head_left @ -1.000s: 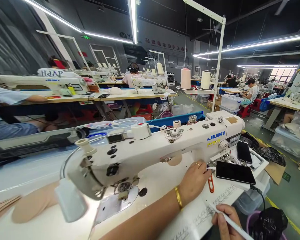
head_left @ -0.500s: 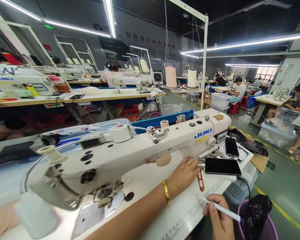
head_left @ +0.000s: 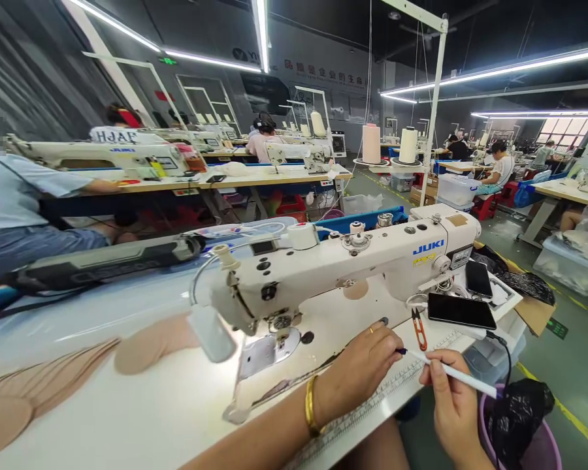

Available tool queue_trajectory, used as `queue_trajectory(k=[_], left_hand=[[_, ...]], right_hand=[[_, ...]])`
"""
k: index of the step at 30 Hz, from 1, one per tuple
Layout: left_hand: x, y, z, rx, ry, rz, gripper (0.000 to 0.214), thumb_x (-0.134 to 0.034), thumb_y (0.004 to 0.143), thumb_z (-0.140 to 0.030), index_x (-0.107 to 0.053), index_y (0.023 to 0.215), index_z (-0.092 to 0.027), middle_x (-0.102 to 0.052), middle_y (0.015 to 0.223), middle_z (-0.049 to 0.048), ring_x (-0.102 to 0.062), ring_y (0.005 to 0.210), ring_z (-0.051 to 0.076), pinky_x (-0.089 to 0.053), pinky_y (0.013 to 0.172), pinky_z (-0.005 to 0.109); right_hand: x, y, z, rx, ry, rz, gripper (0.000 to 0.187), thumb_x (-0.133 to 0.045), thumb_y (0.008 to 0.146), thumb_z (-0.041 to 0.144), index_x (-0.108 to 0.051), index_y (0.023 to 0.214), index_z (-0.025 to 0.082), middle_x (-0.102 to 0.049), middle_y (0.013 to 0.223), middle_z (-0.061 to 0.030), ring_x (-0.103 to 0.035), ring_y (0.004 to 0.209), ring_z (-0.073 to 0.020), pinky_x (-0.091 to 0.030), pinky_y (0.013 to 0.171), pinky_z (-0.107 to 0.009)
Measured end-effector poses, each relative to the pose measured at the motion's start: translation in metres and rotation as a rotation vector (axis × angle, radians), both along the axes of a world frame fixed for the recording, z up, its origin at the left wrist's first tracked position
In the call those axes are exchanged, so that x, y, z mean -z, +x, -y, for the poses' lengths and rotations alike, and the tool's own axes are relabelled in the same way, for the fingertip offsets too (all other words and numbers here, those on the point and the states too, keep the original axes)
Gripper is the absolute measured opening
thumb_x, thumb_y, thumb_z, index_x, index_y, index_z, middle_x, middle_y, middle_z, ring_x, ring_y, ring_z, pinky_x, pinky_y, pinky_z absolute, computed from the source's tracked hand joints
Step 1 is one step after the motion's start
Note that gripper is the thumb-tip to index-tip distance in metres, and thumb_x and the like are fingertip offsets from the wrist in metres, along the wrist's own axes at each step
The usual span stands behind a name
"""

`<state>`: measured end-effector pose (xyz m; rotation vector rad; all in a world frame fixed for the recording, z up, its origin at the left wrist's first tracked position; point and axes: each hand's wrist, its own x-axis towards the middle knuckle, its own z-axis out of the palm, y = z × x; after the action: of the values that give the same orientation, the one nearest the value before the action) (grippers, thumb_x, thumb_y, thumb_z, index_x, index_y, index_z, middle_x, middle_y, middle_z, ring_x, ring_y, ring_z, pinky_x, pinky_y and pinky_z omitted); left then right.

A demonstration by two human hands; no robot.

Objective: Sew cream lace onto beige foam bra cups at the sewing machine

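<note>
My right hand (head_left: 451, 391) pinches a slim white pen (head_left: 470, 378) with a purple far end, at the table's front edge. Its other end points at my left hand (head_left: 367, 359), whose fingers are curled around a small dark purple pen cap (head_left: 401, 351). The cap is right at the pen's tip; whether they touch I cannot tell. Orange-handled thread snips (head_left: 419, 330) lie just beyond the fingers, beside a black phone (head_left: 461, 312). Behind my left hand stands a white sewing machine (head_left: 343, 274), its needle area lit.
Beige oval fabric pieces (head_left: 149, 343) lie on the left of the white tabletop (head_left: 142, 418). A printed ruler runs along its front edge. A second phone (head_left: 479, 279) rests at the right. Below is a purple bin (head_left: 551, 444) with a black bag. Co-workers sit at other machines.
My left hand has come back from beside the phone and snips toward the pen's tip, and the dark cap now shows at its fingers. My right hand still holds the pen. The view swung left.
</note>
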<state>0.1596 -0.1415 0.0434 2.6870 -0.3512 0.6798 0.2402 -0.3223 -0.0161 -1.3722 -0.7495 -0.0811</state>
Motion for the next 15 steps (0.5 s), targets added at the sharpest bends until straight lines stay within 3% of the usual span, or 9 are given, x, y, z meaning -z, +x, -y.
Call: queue_trajectory(k=[7,12,15], left_hand=[[0.001,-0.02,-0.001,-0.026,0.008,0.045,0.012,-0.043,0.107,-0.018,-0.054,0.104,-0.019,-0.064,0.095,0.0055,-0.055,0.087,0.022,-0.048,0.078,0.033],[-0.01,-0.042,0.003,0.034,-0.057,0.032,0.014,-0.04,0.108,-0.016,-0.053,0.106,-0.021,-0.064,0.095,0.0042,-0.055,0.086,0.021,-0.049,0.08,0.033],[-0.008,-0.055,-0.001,0.007,-0.092,0.045,0.016,-0.039,0.106,-0.013,-0.053,0.104,-0.021,-0.063,0.093,0.0034,-0.056,0.083,0.02,-0.049,0.076,0.033]], right_hand=[[-0.006,-0.016,-0.004,-0.072,-0.019,0.053,0.015,-0.056,0.106,0.033,-0.067,0.108,0.025,-0.065,0.076,0.0017,-0.062,0.07,-0.014,-0.05,0.067,-0.023],[-0.013,-0.03,-0.016,-0.242,0.036,-0.253,0.024,-0.053,0.107,0.044,-0.061,0.098,0.023,-0.063,0.067,0.0032,-0.057,0.062,-0.0132,-0.047,0.062,-0.024],[-0.012,-0.04,-0.026,-0.373,0.062,-0.395,0.028,-0.056,0.105,0.048,-0.059,0.096,0.022,-0.066,0.066,0.0029,-0.057,0.061,-0.0129,-0.047,0.064,-0.025]])
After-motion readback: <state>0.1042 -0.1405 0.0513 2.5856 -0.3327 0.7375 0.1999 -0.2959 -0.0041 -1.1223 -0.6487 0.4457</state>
